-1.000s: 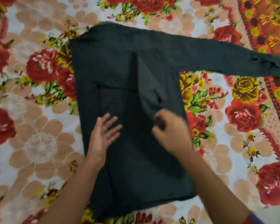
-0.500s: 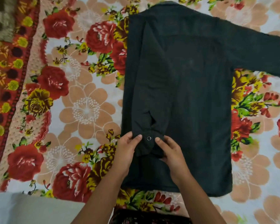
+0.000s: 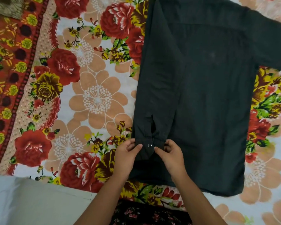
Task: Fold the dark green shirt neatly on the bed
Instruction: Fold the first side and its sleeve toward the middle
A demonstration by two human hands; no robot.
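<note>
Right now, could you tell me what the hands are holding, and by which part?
Both hold the dark green shirt by its folded-in sleeve cuff: left hand and right hand pinch either side of the snap.

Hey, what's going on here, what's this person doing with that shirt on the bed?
A person is folding a dark green shirt spread flat on a floral bedsheet. One sleeve is already folded in along the shirt's left side, and both hands are pinching its cuff near the snap button: the left hand on one side, the right hand on the other. The other sleeve lies stretched out to the right, not yet folded.
</note>
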